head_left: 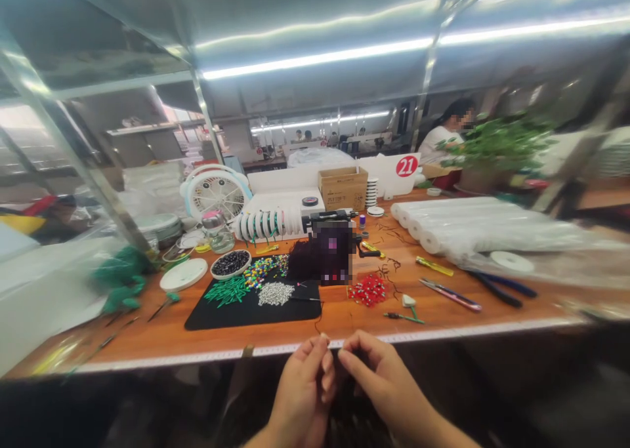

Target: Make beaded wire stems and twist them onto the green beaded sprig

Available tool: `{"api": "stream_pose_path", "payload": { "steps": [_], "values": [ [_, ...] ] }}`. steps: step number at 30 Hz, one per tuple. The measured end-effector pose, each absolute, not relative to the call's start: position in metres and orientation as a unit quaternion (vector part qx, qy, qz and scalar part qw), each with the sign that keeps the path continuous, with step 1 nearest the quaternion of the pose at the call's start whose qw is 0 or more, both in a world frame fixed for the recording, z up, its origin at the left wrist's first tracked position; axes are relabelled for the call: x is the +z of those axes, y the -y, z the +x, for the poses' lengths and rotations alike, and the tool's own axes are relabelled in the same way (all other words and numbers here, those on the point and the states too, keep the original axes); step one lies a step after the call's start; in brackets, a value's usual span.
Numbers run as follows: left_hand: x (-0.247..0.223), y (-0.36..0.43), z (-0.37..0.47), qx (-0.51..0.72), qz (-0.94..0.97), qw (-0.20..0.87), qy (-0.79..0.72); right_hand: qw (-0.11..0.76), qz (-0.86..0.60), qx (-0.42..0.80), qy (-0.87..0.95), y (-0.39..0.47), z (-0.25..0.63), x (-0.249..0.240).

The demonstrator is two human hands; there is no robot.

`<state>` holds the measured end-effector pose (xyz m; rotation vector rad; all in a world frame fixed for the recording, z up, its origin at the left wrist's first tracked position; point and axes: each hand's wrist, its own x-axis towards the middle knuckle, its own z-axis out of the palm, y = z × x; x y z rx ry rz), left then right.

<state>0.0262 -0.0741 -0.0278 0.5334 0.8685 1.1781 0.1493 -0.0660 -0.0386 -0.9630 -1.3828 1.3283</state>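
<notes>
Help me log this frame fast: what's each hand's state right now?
Left hand: closed in a pinch; anything held is too small to tell.
Right hand: fingers curled; whether closed or holding anything, can't tell.

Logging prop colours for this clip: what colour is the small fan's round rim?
The fan has a light blue and white rim, seen in the head view.

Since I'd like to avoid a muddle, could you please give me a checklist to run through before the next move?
1. Both hands visible: ok; left hand and right hand are near the table's front edge.
2. Something pinched in the fingertips: cannot tell; too small.
3. Silver pieces on the black mat: ok.
4. Red pieces contained: not ok; they lie loose on the wood.
5. Black pieces in their dish: ok.
6. Blue-handled pliers away from the hands: ok.
</notes>
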Motion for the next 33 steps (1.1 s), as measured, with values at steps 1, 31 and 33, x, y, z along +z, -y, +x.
{"api": "stream_pose_path", "payload": {
  "steps": [1,31,33],
  "values": [
    [-0.028,0.073,0.028,0.536,0.246,0.703,-0.397,0.480,-0.398,0.542,0.563,0.065,0.151,-0.036],
    [0.000,0.063,-0.008,0.409,0.596,0.387,-0.572,0.404,-0.378,0.419,0.720,0.047,0.178,-0.024],
    [0.004,0.061,-0.008,0.393,0.587,0.405,-0.581,0.400,-0.387,0.393,0.732,0.045,0.180,-0.025]
  ]
}}
